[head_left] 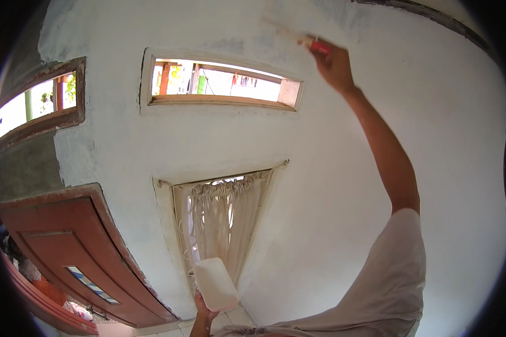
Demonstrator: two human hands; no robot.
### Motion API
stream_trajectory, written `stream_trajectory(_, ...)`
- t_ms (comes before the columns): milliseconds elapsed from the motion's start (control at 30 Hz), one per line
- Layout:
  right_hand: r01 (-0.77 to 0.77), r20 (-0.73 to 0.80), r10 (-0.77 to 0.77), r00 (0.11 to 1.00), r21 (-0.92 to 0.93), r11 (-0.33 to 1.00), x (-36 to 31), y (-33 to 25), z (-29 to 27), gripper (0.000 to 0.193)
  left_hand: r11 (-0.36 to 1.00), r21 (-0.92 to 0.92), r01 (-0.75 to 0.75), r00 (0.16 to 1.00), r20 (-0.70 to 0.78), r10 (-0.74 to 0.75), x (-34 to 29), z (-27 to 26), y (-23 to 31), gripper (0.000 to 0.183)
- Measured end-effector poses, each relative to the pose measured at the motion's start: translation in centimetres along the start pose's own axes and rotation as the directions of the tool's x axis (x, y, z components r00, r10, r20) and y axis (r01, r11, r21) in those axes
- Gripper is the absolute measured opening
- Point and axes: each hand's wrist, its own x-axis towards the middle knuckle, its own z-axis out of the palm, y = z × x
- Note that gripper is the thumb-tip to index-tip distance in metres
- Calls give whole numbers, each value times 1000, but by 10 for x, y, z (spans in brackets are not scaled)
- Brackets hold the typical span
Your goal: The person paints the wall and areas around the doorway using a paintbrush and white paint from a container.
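Indoors, before a white-painted wall (343, 146), streaked with grey in places high up and bending at the rim of the view. Raised high on the right, with the right grip (336, 68) closed around a red-handled tool (320, 47). Pointing left and upward toward the wall with the tool's pale end, too blurred to tell as brush or scraper; cannot tell touching from merely near. Held low and near, left of centre, in the left grip (203, 306): an off-white tub (215, 283), rectangular with rounded corners. Clasped at its lower end, tilted, in front of the curtain's lower part; cannot tell the contents. Covered at the right upper arm by a loose pale sleeve (391, 253), bare from elbow to wrist.

Farther out, behind the tub, a gathered cream curtain (225, 216) at a window. Above that, below and left of the tool, a long narrow window opening (225, 100), bright with daylight. On the far left, a smaller wooden-framed window (73, 116) above a reddish-brown panelled door (90, 238), with a dark grey wall patch (31, 165) between. Down at the lower edge, pale floor tiles (171, 332).
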Motion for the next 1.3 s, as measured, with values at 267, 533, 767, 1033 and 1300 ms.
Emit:
stream_trajectory(267,-39,252,-29,967,261,964,-74,-32,-19,17,999,-4,34,999,26,-34,-3,4,0,57)
stream_trajectory(533,47,27,-47,999,4,999,65,36,-43,19,996,70,-51,999,-8,52,-9,9,-3,67)
stream_trajectory(767,179,-210,-146,967,148,973,82,65,-38,18,999,53,10,998,68,-13,-11,25,-7,65)
stream_trajectory(1033,79,154,-84,984,40,996,-96,25,-34,26,999,32,32,998,48,-34,-12,44,-16,57)
stream_trajectory(1300,-43,220,6,975,163,986,-26,57,-56,22,996,93,8,998,55,-13,-12,70,-29,58)
